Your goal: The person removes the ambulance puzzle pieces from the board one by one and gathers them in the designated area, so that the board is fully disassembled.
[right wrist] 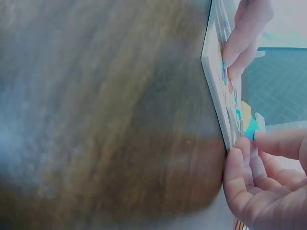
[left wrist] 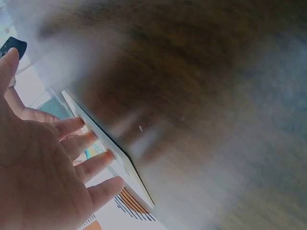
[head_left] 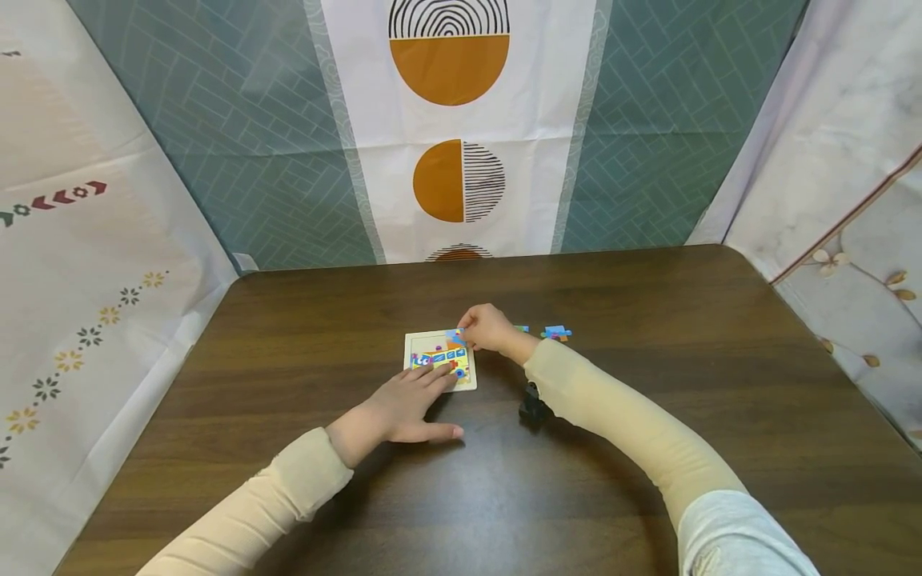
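Note:
A small square jigsaw puzzle tray (head_left: pixel 471 385) with a pale frame lies on the table, partly filled with a bright yellow and blue picture. Across its near side rests my left hand (head_left: pixel 409 405), fingers extended over the picture and thumb spread out to the right. At the tray's far right corner, my right hand (head_left: pixel 490 327) pinches a puzzle piece (right wrist: pixel 251 128) between thumb and fingertips. That piece, blue and orange, stands tilted up from the tray in the right wrist view. My left fingers cover part of the picture.
Two loose pieces lie right of the tray: a blue one (head_left: pixel 555 331), and a piece (head_left: pixel 522 328) mostly hidden behind my right wrist. A black device (head_left: pixel 533 408) shows under the right sleeve. The brown wooden table (head_left: pixel 324 320) ends at patterned cloth hangings.

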Motion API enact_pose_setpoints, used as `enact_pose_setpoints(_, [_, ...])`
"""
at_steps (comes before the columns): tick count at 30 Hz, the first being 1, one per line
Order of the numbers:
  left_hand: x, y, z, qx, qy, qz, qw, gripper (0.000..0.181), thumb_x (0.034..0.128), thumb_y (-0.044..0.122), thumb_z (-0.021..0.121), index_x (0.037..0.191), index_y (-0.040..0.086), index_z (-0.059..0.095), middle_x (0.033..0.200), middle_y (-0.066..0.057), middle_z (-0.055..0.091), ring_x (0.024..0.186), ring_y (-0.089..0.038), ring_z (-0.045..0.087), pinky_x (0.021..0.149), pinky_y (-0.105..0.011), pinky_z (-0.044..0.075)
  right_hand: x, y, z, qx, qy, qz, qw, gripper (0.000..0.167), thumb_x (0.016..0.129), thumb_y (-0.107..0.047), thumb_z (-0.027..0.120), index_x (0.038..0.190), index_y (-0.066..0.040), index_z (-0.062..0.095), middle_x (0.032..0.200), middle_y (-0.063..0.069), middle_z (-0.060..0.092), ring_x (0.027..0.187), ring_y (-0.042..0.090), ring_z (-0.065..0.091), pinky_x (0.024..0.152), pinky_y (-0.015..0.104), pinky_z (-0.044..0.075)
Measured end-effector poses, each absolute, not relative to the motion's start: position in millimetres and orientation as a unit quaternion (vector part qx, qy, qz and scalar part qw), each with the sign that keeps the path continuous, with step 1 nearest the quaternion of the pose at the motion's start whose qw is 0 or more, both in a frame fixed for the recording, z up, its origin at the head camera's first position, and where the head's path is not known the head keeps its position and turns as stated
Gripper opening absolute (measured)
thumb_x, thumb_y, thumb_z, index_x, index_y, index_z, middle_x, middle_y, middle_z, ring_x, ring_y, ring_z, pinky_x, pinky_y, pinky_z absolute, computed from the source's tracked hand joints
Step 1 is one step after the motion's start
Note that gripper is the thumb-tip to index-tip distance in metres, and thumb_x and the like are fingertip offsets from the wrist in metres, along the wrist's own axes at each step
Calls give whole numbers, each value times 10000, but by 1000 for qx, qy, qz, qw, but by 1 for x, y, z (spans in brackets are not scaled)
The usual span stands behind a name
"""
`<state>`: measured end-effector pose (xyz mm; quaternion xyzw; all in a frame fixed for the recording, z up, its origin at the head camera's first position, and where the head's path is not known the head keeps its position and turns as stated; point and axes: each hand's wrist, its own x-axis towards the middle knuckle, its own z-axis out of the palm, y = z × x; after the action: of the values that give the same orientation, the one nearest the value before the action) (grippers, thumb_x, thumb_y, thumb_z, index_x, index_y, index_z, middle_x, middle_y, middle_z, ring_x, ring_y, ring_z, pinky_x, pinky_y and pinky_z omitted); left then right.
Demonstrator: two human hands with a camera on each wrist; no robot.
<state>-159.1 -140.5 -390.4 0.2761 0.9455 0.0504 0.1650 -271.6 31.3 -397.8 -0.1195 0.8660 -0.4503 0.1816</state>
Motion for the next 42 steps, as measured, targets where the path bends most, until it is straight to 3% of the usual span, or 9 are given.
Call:
enact_pose_setpoints(7, [-160,-139,-393,276,948,32,152,875,839,697,498,1498,153,306,1575,-28,243,1443,-310,221,1157,-482,209,-270,31,-395,-93,858,-475,170,154,884,7,575,1021,66,615,849,136,640,631,133,593,586,221,520])
enact_pose_setpoints(17, [-159,-138,-394,281,946,40,156,870,853,695,477,1504,147,294,1581,-29,226,1441,-321,223,1153,-488,214,-271,42,-391,-103,847,-495,163,192,896,-34,602,1058,69,611,923,162,653,711,191,622,680,285,555])
enact_pose_setpoints(24, [-154,-140,-397,288,943,52,157,848,880,671,455,1508,130,279,1588,-33,194,1447,-326,201,1148,-503,217,-268,57,-381,-126,847,-494,152,220,908,-42,587,1086,76,639,916,163,665,707,155,594,671,256,544])
enact_pose_setpoints(35, [-154,-144,-398,289,941,71,163,840,897,661,434,1520,134,235,1598,-36,148,1465,-289,143,1162,-491,182,-269,94,-356,-98,846,-505,140,252,935,-63,576,1144,70,624,1028,214,665,817,290,623,813,412,553])
enact_pose_setpoints(42, [-153,-146,-396,293,939,81,161,823,909,641,434,1521,129,233,1600,-41,142,1467,-292,132,1163,-503,170,-270,121,-351,-94,862,-482,126,280,948,-89,570,1183,56,617,1124,228,639,872,296,629,763,316,559])
